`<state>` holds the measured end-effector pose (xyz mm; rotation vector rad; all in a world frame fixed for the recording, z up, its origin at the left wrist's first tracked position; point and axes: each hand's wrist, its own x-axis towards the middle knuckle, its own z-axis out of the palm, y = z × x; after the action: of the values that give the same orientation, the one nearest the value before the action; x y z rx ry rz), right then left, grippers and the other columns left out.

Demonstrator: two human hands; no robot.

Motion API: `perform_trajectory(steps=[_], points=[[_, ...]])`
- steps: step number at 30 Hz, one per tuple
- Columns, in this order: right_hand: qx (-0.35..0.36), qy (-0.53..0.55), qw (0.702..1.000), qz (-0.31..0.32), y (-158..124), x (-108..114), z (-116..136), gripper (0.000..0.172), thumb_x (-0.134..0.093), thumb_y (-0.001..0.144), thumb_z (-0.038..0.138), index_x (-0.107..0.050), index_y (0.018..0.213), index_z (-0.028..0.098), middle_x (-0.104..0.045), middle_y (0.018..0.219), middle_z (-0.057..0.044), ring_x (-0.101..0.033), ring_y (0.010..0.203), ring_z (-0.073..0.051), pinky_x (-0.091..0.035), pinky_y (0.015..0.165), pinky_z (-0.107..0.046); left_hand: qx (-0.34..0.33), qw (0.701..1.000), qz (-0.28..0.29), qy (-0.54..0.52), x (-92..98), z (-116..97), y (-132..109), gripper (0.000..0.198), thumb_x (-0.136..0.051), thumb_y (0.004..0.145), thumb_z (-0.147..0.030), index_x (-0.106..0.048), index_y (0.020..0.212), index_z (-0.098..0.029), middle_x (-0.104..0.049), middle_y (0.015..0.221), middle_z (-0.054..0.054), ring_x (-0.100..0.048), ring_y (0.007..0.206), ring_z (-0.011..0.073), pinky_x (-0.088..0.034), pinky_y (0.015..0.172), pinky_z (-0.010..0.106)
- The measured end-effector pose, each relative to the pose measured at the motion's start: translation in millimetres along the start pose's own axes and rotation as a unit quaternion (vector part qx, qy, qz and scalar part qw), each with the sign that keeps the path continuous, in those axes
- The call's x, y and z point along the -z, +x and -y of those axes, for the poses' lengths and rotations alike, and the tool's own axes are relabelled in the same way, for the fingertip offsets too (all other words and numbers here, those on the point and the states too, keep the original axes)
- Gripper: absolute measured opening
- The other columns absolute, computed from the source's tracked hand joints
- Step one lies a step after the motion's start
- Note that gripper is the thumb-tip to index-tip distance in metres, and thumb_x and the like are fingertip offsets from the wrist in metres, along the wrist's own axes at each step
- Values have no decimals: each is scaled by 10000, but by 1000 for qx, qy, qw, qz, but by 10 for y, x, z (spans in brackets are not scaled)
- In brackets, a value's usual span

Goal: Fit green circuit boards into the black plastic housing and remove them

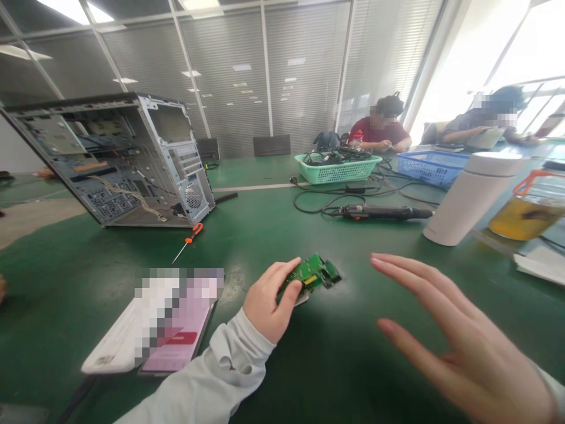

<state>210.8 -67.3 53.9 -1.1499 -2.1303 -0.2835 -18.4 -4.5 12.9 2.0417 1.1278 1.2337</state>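
Observation:
A green circuit board (pixel 312 268) is pinched between the thumb and fingers of my left hand (pixel 270 300), just above the green tabletop. Part of it is hidden behind those fingers, and a pale edge shows beneath it. To the right, my right hand (pixel 459 335) holds nothing, its fingers stretched out and the thumb apart, pointing toward the board without touching it. Left of my left hand lie two phone-like flat items, a white one (pixel 115 338) and a pink one (pixel 188 330), both partly pixelated. Farther off rests an orange-handled screwdriver (pixel 194 233).
An open computer case (pixel 145 159) stands at the left. An electric screwdriver (pixel 384 212) with a cable lies beyond my hands, near a white tumbler (pixel 470 200) and a jar of yellow liquid (pixel 525 215). Behind are a green basket (pixel 338 172) of cables, a blue basket (pixel 430 168) and two people.

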Motion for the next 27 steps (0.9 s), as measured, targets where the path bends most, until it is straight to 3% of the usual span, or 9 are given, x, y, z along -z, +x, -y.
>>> perform_trajectory(steps=[3, 7, 12, 17, 20, 22, 24, 27], points=[[99, 15, 994, 37, 295, -218, 161, 405, -220, 1033, 378, -355, 1319, 125, -388, 1267, -102, -370, 1166, -262, -434, 923, -433, -110, 985, 58, 117, 32, -113, -52, 416, -555, 817, -317, -550, 1213, -189, -644, 1114, 113, -594, 1013, 245, -450, 884, 329], [134, 44, 987, 73, 353, -460, 81, 439, -245, 1032, 417, -393, 1254, 69, -490, 1129, -136, -467, 1036, -268, -487, 827, -427, -155, 977, 60, 136, 43, -140, -58, 353, -578, 808, -289, -577, 1151, -203, -668, 1072, 97, -616, 977, 235, -460, 871, 314], [103, 110, 984, 94, 272, -524, -63, 375, -438, 992, 444, -431, 1192, 127, -520, 1078, -95, -513, 956, -229, -479, 785, -371, -120, 987, 27, 102, 49, -88, -39, 379, -659, 744, -358, -571, 1089, -230, -681, 1022, 77, -633, 938, 232, -473, 839, 317], [58, 198, 972, 110, 223, -571, -121, 434, -318, 1002, 556, -487, 1126, 176, -545, 1029, -46, -540, 901, -186, -463, 743, -311, -97, 993, 49, 56, 14, -59, -61, 457, -676, 719, -404, -538, 1119, -231, -671, 1027, 82, -621, 945, 237, -454, 853, 333], [23, 209, 973, 100, 184, -635, -159, 451, -303, 996, 540, -511, 1115, 158, -546, 1037, -54, -541, 902, -201, -456, 755, -323, -67, 997, 34, -16, -18, -34, -75, 527, -591, 777, -450, -460, 1223, -202, -631, 1110, 108, -577, 1021, 244, -430, 879, 345], [-45, 250, 962, 103, 175, -672, -159, 429, -324, 972, 498, -544, 1052, 138, -565, 957, -65, -554, 835, -208, -462, 716, -319, -17, 997, 21, -73, -32, 8, -58, 495, -474, 847, -452, -420, 1259, -183, -591, 1171, 127, -535, 1079, 241, -409, 901, 349], [-151, 350, 915, 129, 191, -706, -134, 435, -316, 946, 487, -551, 927, 121, -573, 822, -74, -565, 706, -197, -473, 619, -288, 64, 990, -10, -125, -38, 74, -14, 453, -385, 881, -456, -434, 1234, -178, -593, 1150, 130, -520, 1083, 234, -402, 896, 351], [-316, 533, 759, 202, 240, -751, -99, 469, -259, 934, 516, -480, 815, 120, -551, 699, -85, -558, 563, -178, -464, 479, -236, 203, 955, -77, -203, -39, 188, 83, 451, -363, 851, -517, -499, 1114, -177, -643, 972, 101, -550, 982, 238, -450, 763, 339]])
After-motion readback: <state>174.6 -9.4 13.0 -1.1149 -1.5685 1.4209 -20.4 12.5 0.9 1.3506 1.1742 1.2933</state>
